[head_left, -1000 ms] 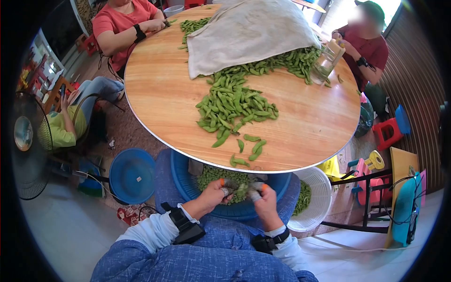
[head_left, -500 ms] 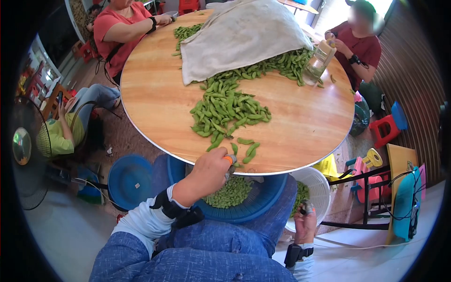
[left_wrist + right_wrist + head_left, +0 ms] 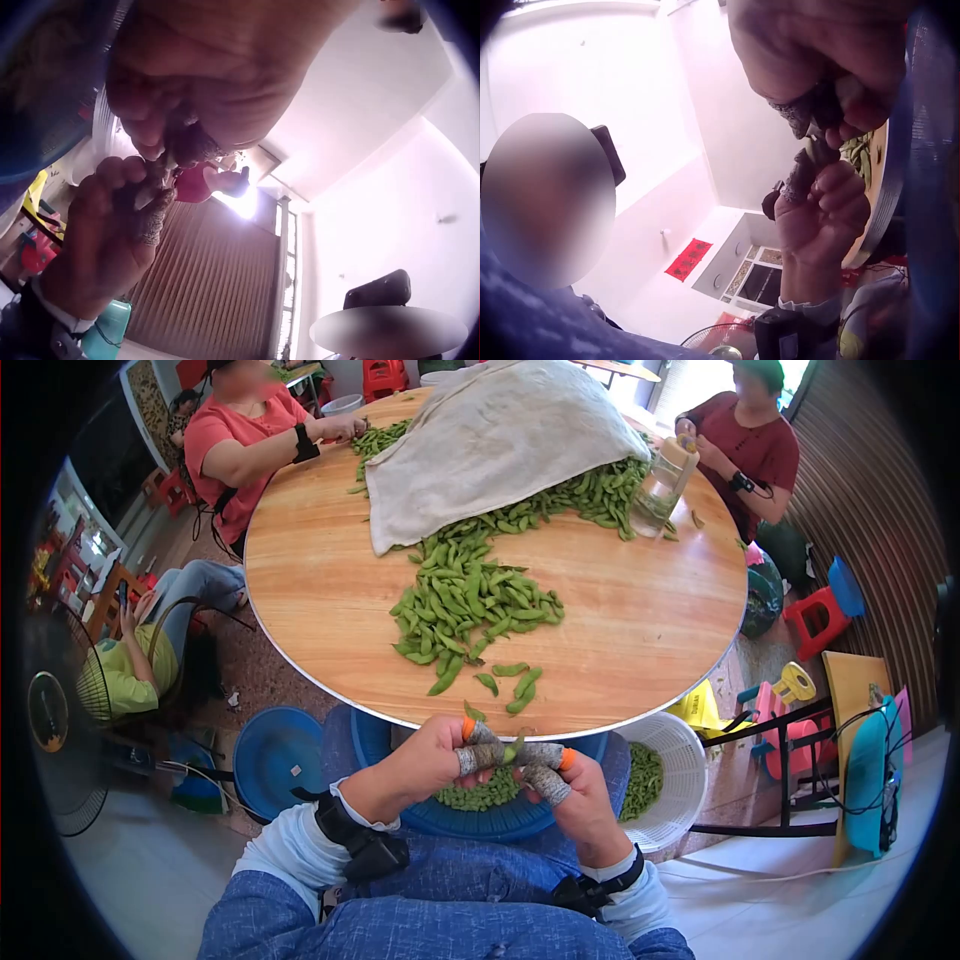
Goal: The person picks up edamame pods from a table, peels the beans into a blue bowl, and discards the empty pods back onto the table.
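Over the blue basin (image 3: pixel 500 825) in my lap, my two hands meet at the table's near edge. The left hand (image 3: pixel 410 765) pinches a green edamame pod (image 3: pixel 513 749) between thumb and fingers. From the other side, the right hand (image 3: pixel 588 810) grips the pod's opposite end with its fingertips. Grey tape wraps fingers on both hands, with orange bands showing. Shelled green beans (image 3: pixel 480 794) lie in the basin below. Both wrist views show the fingertips of the left hand (image 3: pixel 225 82) and right hand (image 3: pixel 817 60) together, the pod mostly hidden there.
A heap of edamame pods (image 3: pixel 470 600) lies on the round wooden table (image 3: pixel 640 630), partly under a pale cloth (image 3: pixel 510 445). A white basket (image 3: pixel 686 780) holding green pieces stands at right, an empty-looking blue tub (image 3: pixel 275 760) at left. Two people sit across the table.
The left hand reached to pods at the table edge, then came back with one. The right hand moved out over the white basket and returned to meet the left.
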The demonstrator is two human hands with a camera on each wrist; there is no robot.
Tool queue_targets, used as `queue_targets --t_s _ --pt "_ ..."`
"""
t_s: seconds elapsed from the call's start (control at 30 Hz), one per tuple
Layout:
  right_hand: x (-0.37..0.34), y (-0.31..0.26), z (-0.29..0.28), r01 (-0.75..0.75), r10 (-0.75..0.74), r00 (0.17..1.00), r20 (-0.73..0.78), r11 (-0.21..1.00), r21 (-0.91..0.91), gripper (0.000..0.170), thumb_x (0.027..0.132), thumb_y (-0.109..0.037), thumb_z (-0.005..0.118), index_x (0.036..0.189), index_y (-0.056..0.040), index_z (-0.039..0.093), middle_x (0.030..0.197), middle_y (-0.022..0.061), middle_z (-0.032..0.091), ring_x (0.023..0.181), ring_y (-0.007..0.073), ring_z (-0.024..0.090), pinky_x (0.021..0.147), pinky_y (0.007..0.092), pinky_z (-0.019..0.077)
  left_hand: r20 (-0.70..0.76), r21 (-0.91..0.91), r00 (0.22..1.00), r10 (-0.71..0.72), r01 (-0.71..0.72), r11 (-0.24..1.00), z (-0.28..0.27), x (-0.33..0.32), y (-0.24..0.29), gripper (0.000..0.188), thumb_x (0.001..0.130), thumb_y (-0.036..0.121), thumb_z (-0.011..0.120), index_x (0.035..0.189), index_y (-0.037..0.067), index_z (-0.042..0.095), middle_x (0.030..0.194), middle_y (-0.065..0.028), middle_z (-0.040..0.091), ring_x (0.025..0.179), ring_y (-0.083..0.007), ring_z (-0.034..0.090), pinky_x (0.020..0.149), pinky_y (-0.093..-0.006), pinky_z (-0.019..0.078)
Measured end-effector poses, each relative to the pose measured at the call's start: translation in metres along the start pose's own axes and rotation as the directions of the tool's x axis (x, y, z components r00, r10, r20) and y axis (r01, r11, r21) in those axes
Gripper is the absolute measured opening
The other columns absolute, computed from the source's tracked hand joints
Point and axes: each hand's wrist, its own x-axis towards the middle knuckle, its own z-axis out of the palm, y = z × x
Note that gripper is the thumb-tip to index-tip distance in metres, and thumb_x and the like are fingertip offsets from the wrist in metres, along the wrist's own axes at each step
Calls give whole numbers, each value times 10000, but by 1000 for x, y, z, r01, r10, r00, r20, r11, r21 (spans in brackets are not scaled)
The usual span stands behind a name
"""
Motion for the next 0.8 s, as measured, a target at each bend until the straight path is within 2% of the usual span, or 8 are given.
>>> queue_targets --t_s 0.13,0.23,0.43,0.53,0.73,0.8 --pt "-4 2 -1 -77 76 997 13 995 67 137 799 -90 547 918 -30 576 762 -34 553 620 30 443 552 170 360 67 -107 996 -60 67 992 2 -2 -9 109 809 144 537 793 45 579 620 15 531 518 -47 464 464 -169 364" --pt "-4 0 2 -80 81 997 -2 987 138 133 792 -89 557 912 -35 579 755 -31 559 613 33 451 547 167 363 91 -127 995 -39 51 991 6 -2 -7 103 802 128 534 811 39 585 615 17 526 508 -40 459 455 -159 356" --pt "-5 4 4 -105 108 994 -13 987 125 123 791 -93 563 898 -36 579 762 -27 563 611 33 456 542 167 365 103 -95 994 -17 27 995 6 -5 -10 105 800 124 538 811 31 585 610 17 523 499 -33 450 442 -157 347" --pt "-6 6 1 -118 116 993 29 985 123 116 791 -96 565 891 -41 579 760 -27 564 610 33 454 540 165 362 102 -77 995 -15 23 997 6 -7 -8 102 798 123 542 792 29 581 598 15 519 486 -36 445 432 -160 343" --pt "-6 7 3 -92 88 995 43 993 81 112 793 -104 564 888 -47 580 749 -23 566 618 37 458 547 168 362 132 -63 991 -15 23 998 6 -7 -10 112 787 137 562 749 33 572 569 14 511 458 -36 436 410 -165 334" --pt "-7 5 4 -109 105 994 40 987 115 112 796 -102 558 889 -42 578 751 -17 571 623 39 462 549 170 363 134 -47 991 -10 17 999 7 -8 -9 150 797 176 572 725 45 559 579 13 520 477 -41 457 431 -166 355"
